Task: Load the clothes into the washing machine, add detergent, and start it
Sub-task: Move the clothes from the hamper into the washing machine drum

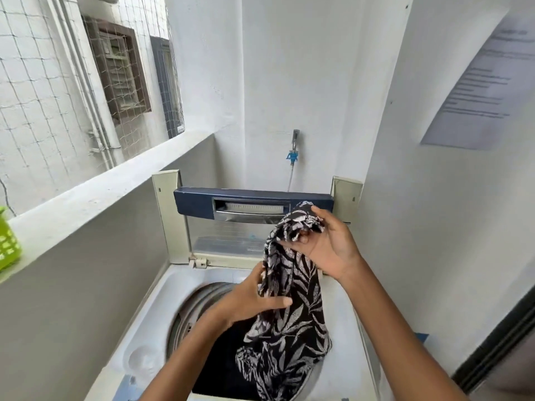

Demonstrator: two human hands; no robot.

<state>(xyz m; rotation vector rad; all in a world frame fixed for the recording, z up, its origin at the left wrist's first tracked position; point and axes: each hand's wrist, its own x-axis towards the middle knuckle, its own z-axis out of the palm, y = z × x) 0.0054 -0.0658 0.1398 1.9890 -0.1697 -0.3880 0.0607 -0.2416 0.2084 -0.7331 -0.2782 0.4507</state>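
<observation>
Setting: balcony nook, washing machine (162, 314) lid raised.
Garment (292, 308): hangs lengthwise, tail inside drum.
Right hand (327, 244): pinches its top, above.
Left hand (254, 299): grips mid-length, nearer the drum.

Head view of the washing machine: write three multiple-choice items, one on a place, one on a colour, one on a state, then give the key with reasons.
1. Where does the lower end of the leaf-print garment hang?
A. Inside the drum opening
B. On the ledge
C. Over the tap

2. What colour is the basket on the ledge?
A. Red
B. Green
C. Blue

3. How is the washing machine lid?
A. Shut flat
B. Taken off
C. Raised upright at the back

Key:
1 A: the fabric trails down into the drum, held up by the right hand and left hand.
2 B: its lattice wall is bright green.
3 C: the lid stands behind the open drum.
</observation>
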